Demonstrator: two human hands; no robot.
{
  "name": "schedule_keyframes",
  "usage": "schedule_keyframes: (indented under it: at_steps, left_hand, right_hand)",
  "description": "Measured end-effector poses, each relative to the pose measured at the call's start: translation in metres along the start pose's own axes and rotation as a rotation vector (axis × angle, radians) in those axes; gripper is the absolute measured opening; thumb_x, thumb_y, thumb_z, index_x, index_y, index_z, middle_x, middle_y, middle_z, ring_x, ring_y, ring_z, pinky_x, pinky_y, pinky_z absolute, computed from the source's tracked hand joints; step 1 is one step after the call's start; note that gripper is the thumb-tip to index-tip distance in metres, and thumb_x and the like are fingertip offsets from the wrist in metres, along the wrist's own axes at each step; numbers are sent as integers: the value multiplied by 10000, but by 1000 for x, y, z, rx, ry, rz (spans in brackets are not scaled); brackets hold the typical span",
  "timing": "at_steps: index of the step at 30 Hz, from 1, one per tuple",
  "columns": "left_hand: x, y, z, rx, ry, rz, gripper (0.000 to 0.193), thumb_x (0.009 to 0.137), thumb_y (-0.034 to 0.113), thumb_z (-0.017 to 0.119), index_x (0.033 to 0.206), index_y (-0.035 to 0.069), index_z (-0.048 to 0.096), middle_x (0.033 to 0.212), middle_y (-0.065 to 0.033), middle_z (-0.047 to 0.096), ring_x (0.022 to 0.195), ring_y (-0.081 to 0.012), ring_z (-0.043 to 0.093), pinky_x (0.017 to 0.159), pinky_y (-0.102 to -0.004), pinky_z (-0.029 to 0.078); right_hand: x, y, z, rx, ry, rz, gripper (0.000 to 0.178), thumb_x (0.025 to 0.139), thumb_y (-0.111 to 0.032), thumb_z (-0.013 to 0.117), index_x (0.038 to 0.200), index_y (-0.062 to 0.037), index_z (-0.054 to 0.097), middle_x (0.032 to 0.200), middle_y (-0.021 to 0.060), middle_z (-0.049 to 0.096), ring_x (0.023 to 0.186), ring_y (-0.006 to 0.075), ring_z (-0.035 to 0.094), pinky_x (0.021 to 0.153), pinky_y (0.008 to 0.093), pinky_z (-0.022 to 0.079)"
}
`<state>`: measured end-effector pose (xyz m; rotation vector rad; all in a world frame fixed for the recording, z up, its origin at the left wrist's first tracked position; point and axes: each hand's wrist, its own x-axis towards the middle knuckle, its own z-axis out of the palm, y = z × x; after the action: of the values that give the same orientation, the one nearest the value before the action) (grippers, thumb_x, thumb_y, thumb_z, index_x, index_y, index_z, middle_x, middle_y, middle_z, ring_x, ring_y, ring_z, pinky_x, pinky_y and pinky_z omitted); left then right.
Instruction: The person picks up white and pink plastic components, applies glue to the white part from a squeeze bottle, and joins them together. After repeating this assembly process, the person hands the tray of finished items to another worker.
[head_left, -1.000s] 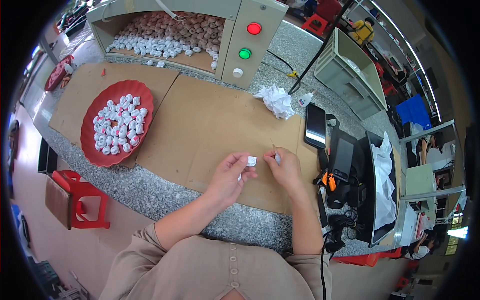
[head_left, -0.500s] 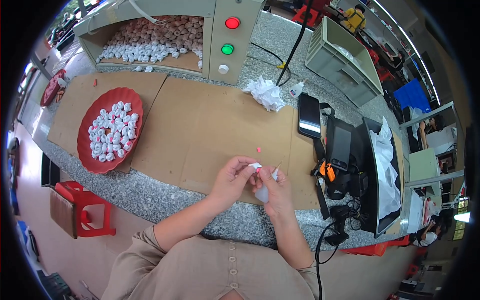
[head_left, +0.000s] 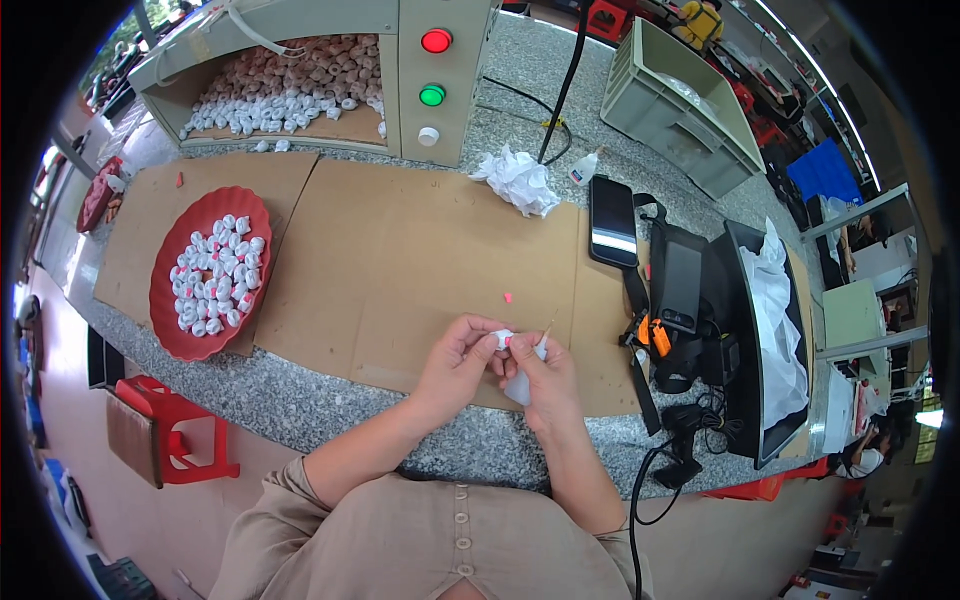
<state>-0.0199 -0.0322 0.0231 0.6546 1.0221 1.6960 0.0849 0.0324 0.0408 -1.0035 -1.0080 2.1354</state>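
Observation:
My left hand [head_left: 453, 366] is closed, its thumb and fingertips pinching a small white rounded piece [head_left: 503, 338] with a pink bit on its right side. My right hand [head_left: 549, 384] meets it there, thumb and fingertip against the pink bit. Tucked in the right hand's fingers is a small translucent squeeze bottle [head_left: 517, 388], its thin tip pointing up and away. Just beyond the hands, a tiny pink piece [head_left: 508, 297] lies on the cardboard [head_left: 430, 240]. To the left, a red scalloped plate [head_left: 172, 338] bears many similar white pieces with pink bits.
A machine housing [head_left: 432, 125] with buttons stands at the back, its opening filled with white and brownish pieces. Crumpled paper [head_left: 517, 182], a small white bottle [head_left: 583, 168], a phone [head_left: 612, 222], strapped gear [head_left: 680, 290], a black tray [head_left: 745, 400] and a grey crate [head_left: 690, 150] lie rightward.
The view has shifted slightly. My hands remain together at the white piece, which has turned a little so its pink bit shows at the right thumb. The squeeze bottle stays in my right hand.

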Motion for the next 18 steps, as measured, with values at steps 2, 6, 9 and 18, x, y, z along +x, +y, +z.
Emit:
schedule_keyframes:
  at_steps: [2, 6, 9, 18]
  left_hand:
    - [0, 1, -2, -1, 0, -1, 127, 878, 79, 414, 976, 10, 456, 919, -71, 555, 679, -92, 496, 640, -236, 443]
    - [1, 0, 7, 62, -17, 44, 111, 865, 77, 444, 953, 10, 456, 847, -69, 549, 674, -94, 504, 619, -231, 444]
    - [4, -9, 13, 140, 110, -52, 136, 829, 52, 513, 941, 13, 447, 773, -62, 533, 657, -94, 513, 567, -230, 439]
    - [3, -4, 10, 72, 111, 76, 81, 839, 65, 490, 896, 21, 452, 748, -57, 550, 540, -67, 439, 476, -192, 367]
  right_hand:
    - [1, 1, 2, 5, -36, 7, 132, 810, -175, 565, 794, -55, 512, 662, 33, 522, 552, 99, 483, 463, 232, 420]
    - [1, 6, -1, -69, -1, -160, 119, 819, -157, 549, 810, -47, 503, 674, 46, 534, 556, 97, 499, 466, 234, 429]
    - [-1, 5, -6, -148, 41, -173, 115, 822, -141, 539, 825, -31, 504, 683, 55, 545, 581, 99, 527, 490, 227, 435]
    - [-2, 6, -7, -71, -132, -202, 115, 834, -122, 521, 840, -8, 509, 636, 22, 534, 539, 67, 499, 469, 195, 400]
